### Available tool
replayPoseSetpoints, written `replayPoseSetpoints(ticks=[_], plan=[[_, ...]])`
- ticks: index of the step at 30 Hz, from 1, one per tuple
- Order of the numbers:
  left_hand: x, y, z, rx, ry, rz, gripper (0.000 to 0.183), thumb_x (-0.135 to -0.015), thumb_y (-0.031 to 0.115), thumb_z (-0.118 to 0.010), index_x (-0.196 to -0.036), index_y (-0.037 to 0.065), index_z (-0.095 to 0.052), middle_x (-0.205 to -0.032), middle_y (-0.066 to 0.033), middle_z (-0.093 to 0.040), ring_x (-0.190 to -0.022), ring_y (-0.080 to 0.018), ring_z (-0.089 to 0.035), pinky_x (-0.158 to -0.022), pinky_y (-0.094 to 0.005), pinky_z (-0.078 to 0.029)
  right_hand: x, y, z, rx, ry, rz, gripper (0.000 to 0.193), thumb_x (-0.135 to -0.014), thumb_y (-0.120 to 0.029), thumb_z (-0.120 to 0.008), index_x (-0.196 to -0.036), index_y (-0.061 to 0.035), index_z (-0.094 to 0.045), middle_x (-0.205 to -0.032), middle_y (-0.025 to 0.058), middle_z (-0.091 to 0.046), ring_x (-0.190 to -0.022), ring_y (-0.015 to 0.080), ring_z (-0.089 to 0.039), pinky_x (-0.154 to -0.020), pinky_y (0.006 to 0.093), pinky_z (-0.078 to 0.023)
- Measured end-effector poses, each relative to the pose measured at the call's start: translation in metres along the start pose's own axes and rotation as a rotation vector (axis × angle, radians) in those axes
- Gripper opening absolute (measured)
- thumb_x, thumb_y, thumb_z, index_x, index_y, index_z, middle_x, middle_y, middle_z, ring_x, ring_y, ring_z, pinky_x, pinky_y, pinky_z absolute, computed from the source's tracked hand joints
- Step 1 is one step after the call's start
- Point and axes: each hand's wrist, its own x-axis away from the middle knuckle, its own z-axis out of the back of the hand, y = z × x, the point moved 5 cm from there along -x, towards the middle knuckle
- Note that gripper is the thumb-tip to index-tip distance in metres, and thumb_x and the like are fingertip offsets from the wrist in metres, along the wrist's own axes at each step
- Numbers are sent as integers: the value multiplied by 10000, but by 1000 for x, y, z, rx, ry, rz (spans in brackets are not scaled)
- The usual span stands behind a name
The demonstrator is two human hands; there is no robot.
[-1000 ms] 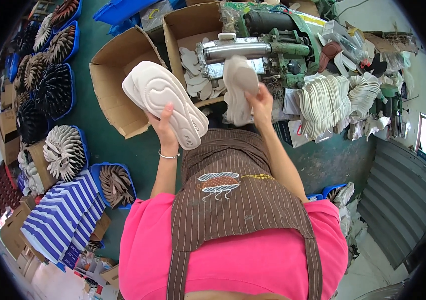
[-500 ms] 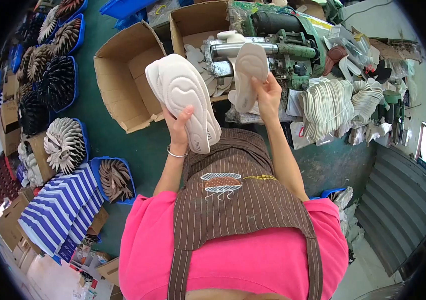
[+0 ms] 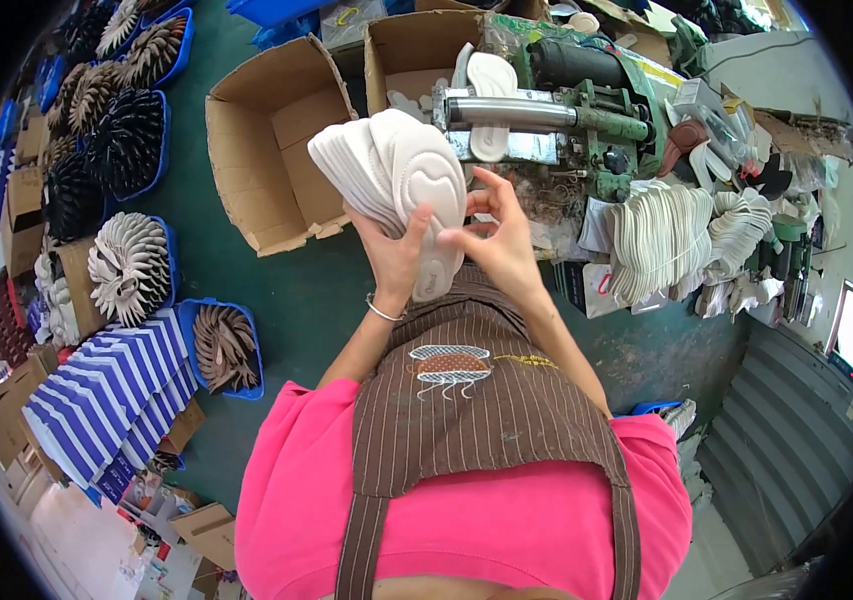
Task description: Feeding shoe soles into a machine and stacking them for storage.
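Note:
My left hand is closed round a fanned stack of white insoles, its thumb on the front one. That top insole has a stitched outline and small dark print near its heel. My right hand is at the stack's right edge, fingers bent and apart, with the thumb at the insole's side; nothing shows in its grip. Beyond it stands a green machine with a shiny metal roller. Another white insole passes under that roller, its ends showing on both sides.
An open cardboard box stands left of the stack, with a second box behind. Tied bundles of white insoles lie at the right. Blue baskets of insoles line the left side, near a blue-and-white striped cover.
My right hand has let go of the insole it held and moved in to the stack. An insole now lies under the roller. The stack in my left hand is fanned wider.

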Motion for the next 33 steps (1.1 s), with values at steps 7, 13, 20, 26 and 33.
replayPoseSetpoints(ticks=[7,13,20,26,33], plan=[[-2,-12,-8,639,-225,421,658,-834,223,-671,-1319,-34,-309,-1273,-130,-454,-1141,-210,-469,-997,-330,-352,0,-12,7,236,121,213,445,-603,-139,-802,-993,-15,-628,-970,76,-560,-874,180,-538,-733,303,-453],[-4,-15,-6,684,-346,479,612,-829,246,-658,-1298,-18,-366,-1279,-137,-467,-1174,-254,-471,-1006,-398,-392,0,-1,17,-59,50,209,231,-687,-46,-743,-899,0,-662,-959,62,-611,-886,140,-564,-739,258,-448],[-8,-39,11,531,-328,477,528,-837,226,-568,-1269,-30,-402,-1221,-154,-522,-1117,-254,-529,-973,-384,-429,16,20,24,-586,117,-3,162,-780,70,-645,-932,15,-628,-976,48,-626,-834,92,-589,-772,225,-478],[-23,-32,40,559,-209,527,519,-831,301,-574,-1214,-30,-458,-1125,-139,-575,-1011,-226,-584,-875,-347,-485,10,128,60,-253,460,-8,135,-771,-5,-675,-889,14,-611,-822,27,-613,-787,81,-539,-718,234,-443],[-12,-13,9,901,-395,549,591,-803,316,-564,-1247,-46,-419,-1151,-193,-561,-1042,-292,-582,-911,-408,-477,-25,81,50,-436,265,-70,283,-852,-91,-615,-1106,6,-537,-942,52,-648,-835,118,-604,-742,253,-488]])
